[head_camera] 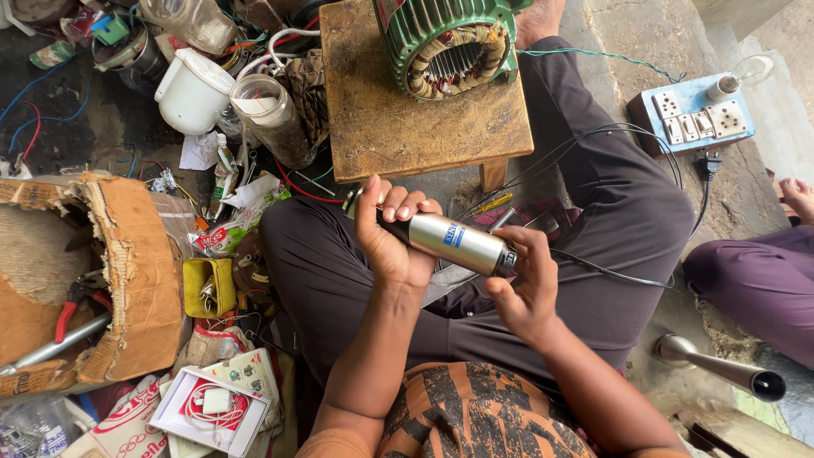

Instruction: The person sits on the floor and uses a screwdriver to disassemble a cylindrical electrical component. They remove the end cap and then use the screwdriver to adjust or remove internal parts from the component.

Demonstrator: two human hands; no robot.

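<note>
Both hands clasp the silver cylinder [458,242] — left hand [392,242] wrapped round; right hand [527,284] pinching its end.

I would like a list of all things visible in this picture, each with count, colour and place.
silver cylinder: 1, silver with black end, held in both hands
motor stator: 1, green, on stool, top centre
wooden stool: 1, brown, top centre
switch board: 1, blue, top right
kettle: 1, white, top left
cardboard box: 1, brown, left
pliers: 1, red handles, in box
metal tube: 1, silver, bottom right
left hand: 1, grips the cylinder
right hand: 1, at cylinder's cord end
</note>
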